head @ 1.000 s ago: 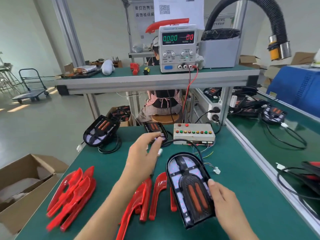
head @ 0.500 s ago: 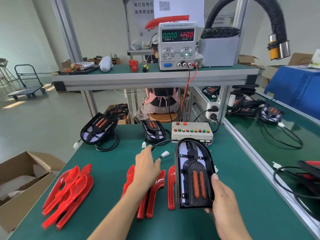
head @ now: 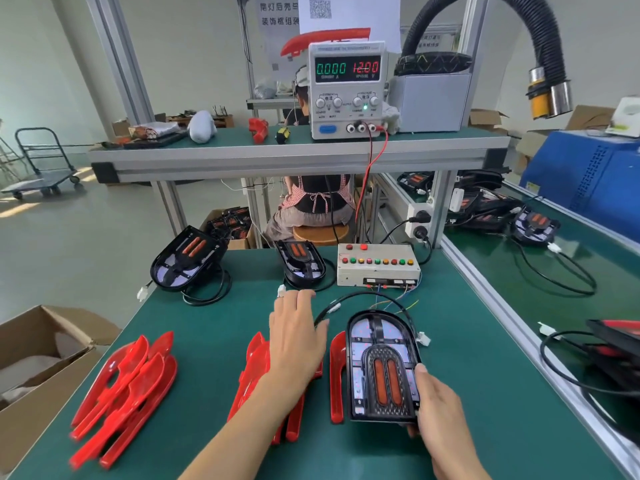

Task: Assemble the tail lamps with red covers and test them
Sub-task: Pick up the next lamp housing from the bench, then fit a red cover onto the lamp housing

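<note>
Back comes the left hand (head: pixel 296 341) from the far lamps, now hovering flat and loose-fingered over the middle pile of red covers (head: pixel 258 372), gripping nothing. Meanwhile the tail lamp (head: pixel 381 367) has swung from tilted to nearly square with the bench (head: pixel 485 393) edge, its rounded end pointing away. The right hand (head: pixel 438 407) grips it at the near right corner, thumb pressed on the lamp's face beside the two orange strips. One red cover (head: pixel 337 375) lies just left of the lamp, touching or nearly touching its side. A second heap of red covers (head: pixel 124 393) sits well apart at the left. The lamp's black cable (head: pixel 353 303) loops off its top toward a white connector (head: pixel 334 308) near the left hand's fingertips. Further back, two more lamps (head: pixel 187 259) and (head: pixel 303 263) rest with their leads coiled, and the button box (head: pixel 377 266) stands to their right. Up on the shelf the power supply (head: pixel 346 88) reads 0.000 and 12.00.
</note>
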Demonstrator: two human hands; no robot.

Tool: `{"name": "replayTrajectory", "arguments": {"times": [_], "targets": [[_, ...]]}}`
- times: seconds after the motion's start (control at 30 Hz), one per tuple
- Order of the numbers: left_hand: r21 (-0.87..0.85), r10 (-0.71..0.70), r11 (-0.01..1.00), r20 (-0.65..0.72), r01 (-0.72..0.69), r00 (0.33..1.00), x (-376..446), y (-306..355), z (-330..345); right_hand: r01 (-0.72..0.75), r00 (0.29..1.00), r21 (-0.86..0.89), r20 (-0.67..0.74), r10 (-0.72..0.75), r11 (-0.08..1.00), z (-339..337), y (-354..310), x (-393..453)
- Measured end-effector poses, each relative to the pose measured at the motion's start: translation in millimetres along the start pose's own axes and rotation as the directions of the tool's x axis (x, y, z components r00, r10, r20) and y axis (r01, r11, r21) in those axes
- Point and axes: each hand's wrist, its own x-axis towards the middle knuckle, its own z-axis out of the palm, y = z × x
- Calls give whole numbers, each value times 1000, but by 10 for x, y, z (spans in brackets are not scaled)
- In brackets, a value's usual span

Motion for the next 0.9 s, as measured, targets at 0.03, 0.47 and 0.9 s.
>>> {"name": "replayTrajectory", "arguments": {"times": [0.03,0.47,0.9], "targets": [[-23,36,999,-32,-36,999,-103,24,2,6,1000,-18,-5,-6,1000,3,18,10],[348,-178,937,415,25,892,-467,239,64,-12,998,-67,-63,8,998,-18,11,-36],[-436,-119,835,450,335,885,-867,196,-371,18,1000,-298,-1,-19,954,-29,-81,-75]]}}
